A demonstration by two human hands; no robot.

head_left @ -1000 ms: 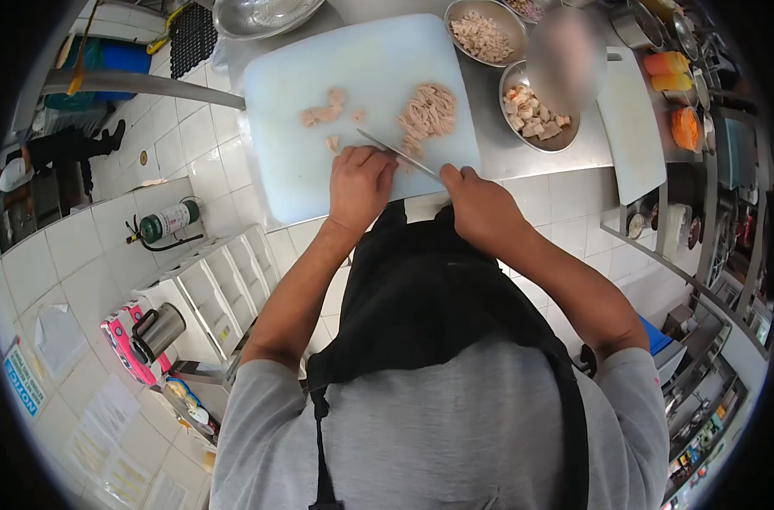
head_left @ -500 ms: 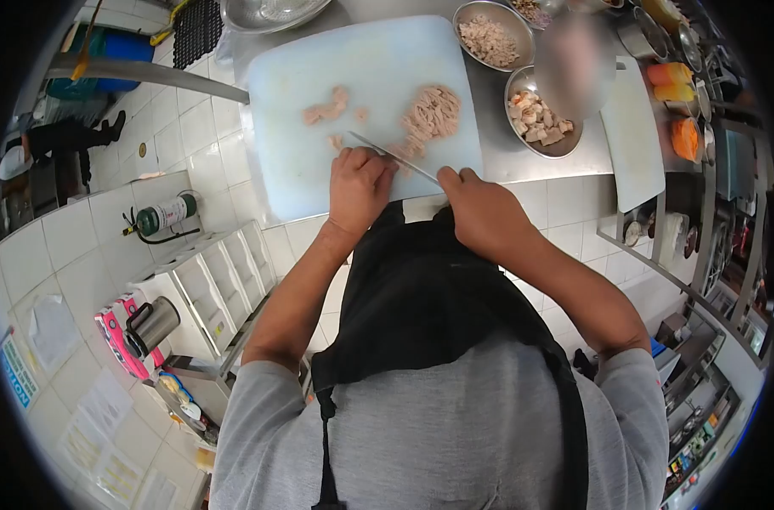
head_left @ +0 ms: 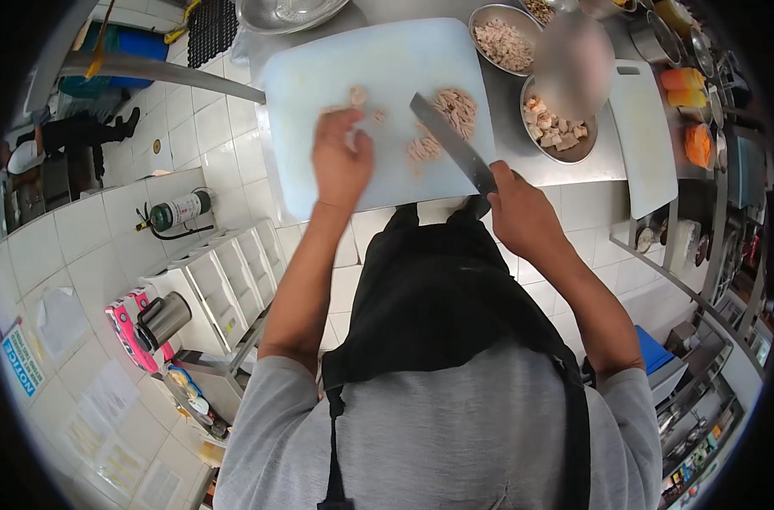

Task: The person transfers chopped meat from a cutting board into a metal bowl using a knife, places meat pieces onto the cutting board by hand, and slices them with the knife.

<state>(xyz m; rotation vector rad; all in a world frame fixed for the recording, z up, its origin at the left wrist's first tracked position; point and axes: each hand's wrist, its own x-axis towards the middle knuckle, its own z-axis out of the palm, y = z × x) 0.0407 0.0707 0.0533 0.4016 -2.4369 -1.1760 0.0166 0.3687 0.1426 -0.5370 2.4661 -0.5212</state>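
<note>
In the head view, my right hand (head_left: 523,211) grips the handle of a knife (head_left: 456,146), whose broad blade points up and left above the cutting board (head_left: 361,59). Just left of the blade's lower part lies a small cluster of sliced meat (head_left: 423,150). A larger pile of cooked meat strips (head_left: 456,110) sits beyond the blade, partly covered by it. My left hand (head_left: 340,166) is over the board's left side, thumb apart from the fingers. Its fingertips are at small meat pieces (head_left: 358,95); whether they touch them I cannot tell.
Right of the board stand a metal bowl (head_left: 473,30) of chopped meat and a bowl (head_left: 592,146) of meat chunks, partly behind a blurred patch. Another white board (head_left: 646,161) lies farther right. A metal basin (head_left: 259,19) is at the back left. A person (head_left: 72,140) is far left.
My left hand has left the knife and moved left and up to the loose meat pieces, its fingers spreading. The knife has lifted and turned, showing its flat side, over the sliced meat.
</note>
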